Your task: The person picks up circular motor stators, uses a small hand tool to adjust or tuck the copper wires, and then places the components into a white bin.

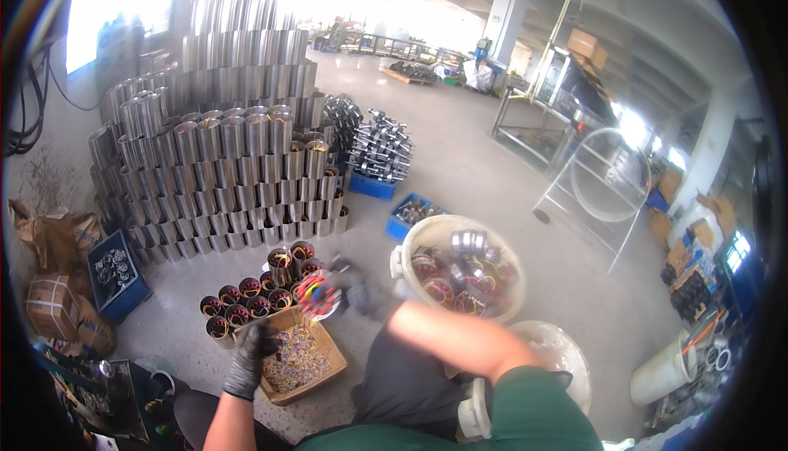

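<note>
My right hand (365,293), in a dark glove, is closed on a motor stator (317,295) with red and yellow windings; both are smeared by motion. It hovers beyond the far right corner of a shallow tan box (335,356) full of tiny multicoloured pieces (297,359). Over the left side of that box is my gloved left hand (250,362), its fingers curled together; what they hold, if anything, is hidden. Just past the box, metal cylinders with wound stators inside (237,314) stand upright on the floor in rows, one (280,259) raised above the others.
A white tub (399,264) of stators stands to the right, with another pale tub (574,352) nearer me. Tall stacks of metal cylinders (238,176) rise ahead. Blue crates (373,186) of metal parts sit beside them. At left are a blue bin (123,307) and cartons (51,307).
</note>
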Available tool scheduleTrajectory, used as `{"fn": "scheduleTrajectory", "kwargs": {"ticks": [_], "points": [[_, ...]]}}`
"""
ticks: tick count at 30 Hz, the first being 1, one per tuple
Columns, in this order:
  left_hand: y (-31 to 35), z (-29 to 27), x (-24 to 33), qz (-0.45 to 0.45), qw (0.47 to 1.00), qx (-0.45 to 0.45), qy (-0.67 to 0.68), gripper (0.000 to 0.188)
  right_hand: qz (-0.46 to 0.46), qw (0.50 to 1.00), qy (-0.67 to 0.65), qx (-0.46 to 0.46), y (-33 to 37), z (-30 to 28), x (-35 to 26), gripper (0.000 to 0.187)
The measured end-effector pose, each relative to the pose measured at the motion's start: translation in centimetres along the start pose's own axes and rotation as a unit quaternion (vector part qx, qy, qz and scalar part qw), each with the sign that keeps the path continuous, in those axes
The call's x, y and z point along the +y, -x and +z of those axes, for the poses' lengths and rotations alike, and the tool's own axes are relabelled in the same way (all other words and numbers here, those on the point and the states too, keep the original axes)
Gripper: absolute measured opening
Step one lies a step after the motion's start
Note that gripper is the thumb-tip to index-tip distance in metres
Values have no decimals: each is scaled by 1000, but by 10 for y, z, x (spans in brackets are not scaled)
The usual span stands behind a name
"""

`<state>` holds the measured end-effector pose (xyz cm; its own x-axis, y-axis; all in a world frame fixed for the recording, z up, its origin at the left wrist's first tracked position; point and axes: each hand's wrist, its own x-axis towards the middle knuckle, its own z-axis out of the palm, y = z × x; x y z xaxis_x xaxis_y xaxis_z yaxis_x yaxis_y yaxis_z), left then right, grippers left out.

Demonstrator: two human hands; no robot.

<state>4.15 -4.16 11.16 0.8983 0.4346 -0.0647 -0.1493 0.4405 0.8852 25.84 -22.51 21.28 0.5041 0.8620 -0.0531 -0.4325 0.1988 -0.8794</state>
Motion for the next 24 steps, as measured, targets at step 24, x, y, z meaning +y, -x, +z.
{"fn": "scheduleTrajectory", "kwargs": {"ticks": [24], "points": [[5,-36,-28,74,949,68,-298,37,114,992,49,27,-37,37,188,34]]}}
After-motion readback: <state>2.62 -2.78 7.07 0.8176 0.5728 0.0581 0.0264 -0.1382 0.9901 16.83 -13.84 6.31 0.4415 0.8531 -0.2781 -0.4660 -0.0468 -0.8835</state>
